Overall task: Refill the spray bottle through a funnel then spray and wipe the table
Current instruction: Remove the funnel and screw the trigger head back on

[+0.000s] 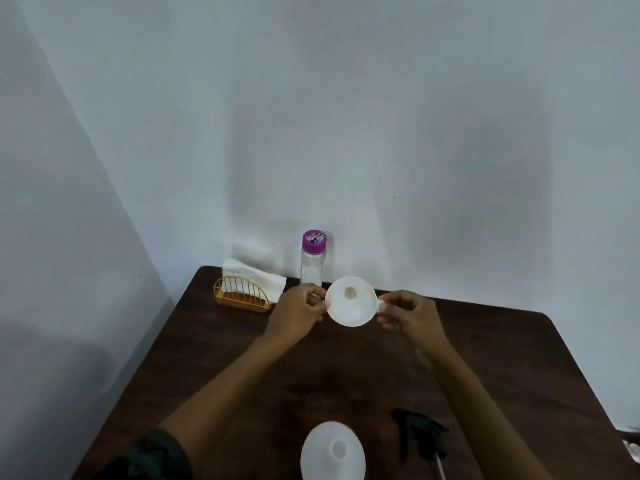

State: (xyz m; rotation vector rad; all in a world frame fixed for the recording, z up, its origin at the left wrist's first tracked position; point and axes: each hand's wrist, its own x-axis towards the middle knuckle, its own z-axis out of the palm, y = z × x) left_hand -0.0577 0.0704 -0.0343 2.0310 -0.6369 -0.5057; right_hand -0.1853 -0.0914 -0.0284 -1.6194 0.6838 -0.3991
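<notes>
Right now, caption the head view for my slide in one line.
White funnel held by left hand and right hand over the table; open spray bottle and trigger head nearby.

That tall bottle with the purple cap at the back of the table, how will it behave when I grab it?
The bottle stands tall and narrow, so it probably tips easily if nudged near the cap. Its clear, smooth wall looks rigid, perhaps slippery. How full it is I cannot tell, so its weight is uncertain.
</notes>
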